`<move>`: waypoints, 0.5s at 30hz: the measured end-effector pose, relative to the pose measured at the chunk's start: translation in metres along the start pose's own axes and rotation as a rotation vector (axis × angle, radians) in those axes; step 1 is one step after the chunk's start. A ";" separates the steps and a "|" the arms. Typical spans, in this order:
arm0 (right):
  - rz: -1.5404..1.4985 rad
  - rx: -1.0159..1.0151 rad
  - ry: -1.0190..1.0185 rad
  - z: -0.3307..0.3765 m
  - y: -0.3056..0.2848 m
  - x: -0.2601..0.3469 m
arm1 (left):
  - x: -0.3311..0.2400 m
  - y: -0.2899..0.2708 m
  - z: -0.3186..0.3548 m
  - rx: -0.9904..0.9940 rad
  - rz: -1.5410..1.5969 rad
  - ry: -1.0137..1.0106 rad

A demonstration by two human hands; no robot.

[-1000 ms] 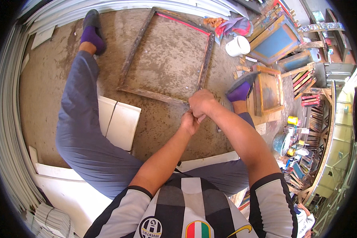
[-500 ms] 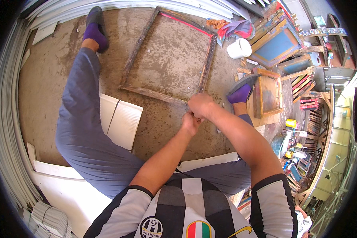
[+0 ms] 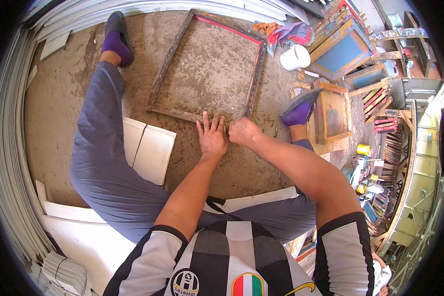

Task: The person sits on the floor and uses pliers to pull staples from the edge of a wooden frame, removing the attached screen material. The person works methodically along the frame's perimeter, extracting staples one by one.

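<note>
A worn wooden frame [image 3: 176, 113] lies on the stained floor between my legs. A red strip runs along the inside of its far rail. My left hand [image 3: 213, 140] rests on the near rail, left of the near right corner, with its fingers spread. Close beside it, my right hand [image 3: 243, 132] is closed in a fist at that corner. What the fist holds, if anything, is hidden by the fingers.
A strapped white bundle of panels [image 3: 150, 150] lies by my left leg. At the right are a white bucket [image 3: 295, 57], a crumpled cloth [image 3: 293, 34], a blue-meshed frame [image 3: 340, 53] and a smaller wooden frame [image 3: 320, 120] beside my right foot [image 3: 297, 116].
My left hand has come away from beneath the right one, moved left and forward, and spread out on the near rail. My right hand stays closed at the corner, shifted slightly left.
</note>
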State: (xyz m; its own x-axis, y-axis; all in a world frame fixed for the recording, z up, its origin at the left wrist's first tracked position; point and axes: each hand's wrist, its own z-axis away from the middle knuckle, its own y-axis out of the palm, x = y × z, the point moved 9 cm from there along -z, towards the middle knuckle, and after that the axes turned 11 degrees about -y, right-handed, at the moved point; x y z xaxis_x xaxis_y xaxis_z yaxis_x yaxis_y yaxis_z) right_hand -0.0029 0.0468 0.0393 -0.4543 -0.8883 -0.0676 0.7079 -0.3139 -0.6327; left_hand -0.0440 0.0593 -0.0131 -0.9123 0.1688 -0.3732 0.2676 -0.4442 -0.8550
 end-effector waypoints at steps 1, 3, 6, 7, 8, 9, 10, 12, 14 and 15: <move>0.068 0.019 -0.047 -0.005 0.002 0.004 | -0.001 -0.001 0.001 0.016 -0.024 0.004; 0.186 0.102 -0.083 -0.012 0.006 0.008 | -0.001 -0.002 0.002 0.045 -0.042 0.015; 0.311 0.080 -0.133 -0.006 0.001 0.012 | -0.001 -0.003 0.002 0.057 -0.024 0.028; 0.345 0.047 -0.150 -0.003 -0.003 0.014 | 0.000 -0.001 0.001 0.042 -0.018 0.028; 0.411 0.044 -0.116 -0.002 -0.002 0.014 | 0.000 0.001 0.000 0.027 -0.012 0.028; 0.477 0.042 -0.078 0.000 -0.002 0.017 | 0.002 0.003 -0.001 -0.014 0.011 0.034; 0.542 0.041 -0.039 0.002 0.000 0.018 | 0.003 0.005 -0.001 -0.055 0.034 0.040; 0.408 -0.077 0.069 0.016 -0.001 0.013 | 0.003 0.007 0.000 -0.103 0.044 0.052; 0.133 -0.215 0.272 0.035 0.005 -0.001 | -0.001 0.006 0.003 -0.115 0.018 0.065; -0.063 -0.298 0.414 0.047 0.007 -0.015 | 0.000 0.007 0.002 -0.133 0.024 0.061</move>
State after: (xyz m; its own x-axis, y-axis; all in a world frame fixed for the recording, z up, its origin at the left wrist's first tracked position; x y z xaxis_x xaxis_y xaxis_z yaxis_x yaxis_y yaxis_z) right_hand 0.0345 0.0423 0.0716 -0.7102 -0.6444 -0.2837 0.5146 -0.2001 -0.8338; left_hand -0.0424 0.0548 -0.0181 -0.8855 0.2142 -0.4122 0.3320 -0.3290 -0.8841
